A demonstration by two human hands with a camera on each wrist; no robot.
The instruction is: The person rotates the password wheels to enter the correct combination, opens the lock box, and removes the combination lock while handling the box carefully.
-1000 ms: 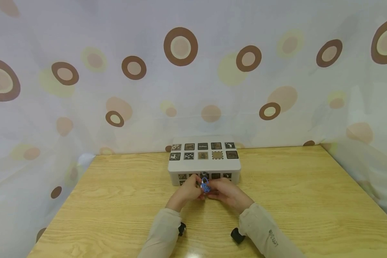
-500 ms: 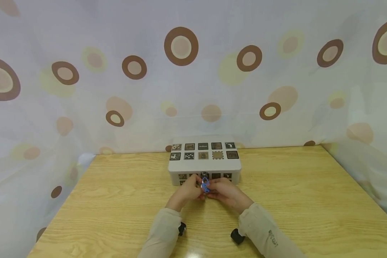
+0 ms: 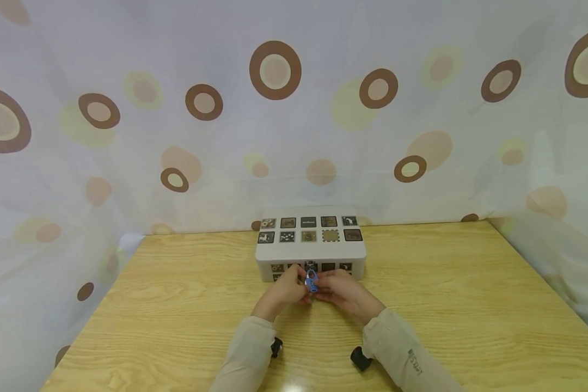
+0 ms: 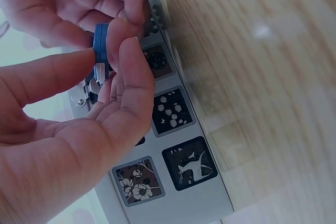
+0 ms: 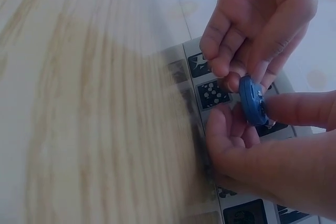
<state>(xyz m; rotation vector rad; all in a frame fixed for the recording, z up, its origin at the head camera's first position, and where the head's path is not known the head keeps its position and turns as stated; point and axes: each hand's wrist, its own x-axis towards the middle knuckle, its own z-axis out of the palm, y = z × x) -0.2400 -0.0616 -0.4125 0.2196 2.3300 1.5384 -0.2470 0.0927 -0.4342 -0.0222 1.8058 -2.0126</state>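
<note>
A small blue padlock (image 3: 312,285) with a blue shackle is held in front of a white box (image 3: 310,251) with dark picture squares. My left hand (image 3: 285,287) pinches the padlock from the left between thumb and fingers. From the other side my right hand (image 3: 347,292) pinches it too, its thumb on the padlock's face in the right wrist view, where small markings show on the padlock (image 5: 253,100). Close behind the padlock, the left wrist view shows a metal latch (image 4: 80,96) on the box. Whether the shackle passes through the latch cannot be told.
The box stands at the back of a wooden table (image 3: 186,305), near a hanging curtain (image 3: 313,136) printed with circles. Curtain also hangs along both sides. A black strap piece (image 3: 360,358) sits by the right sleeve, and another black piece (image 3: 276,347) by the left.
The padlock has turned slightly between the fingers. Both hands and the box stay in nearly the same place.
</note>
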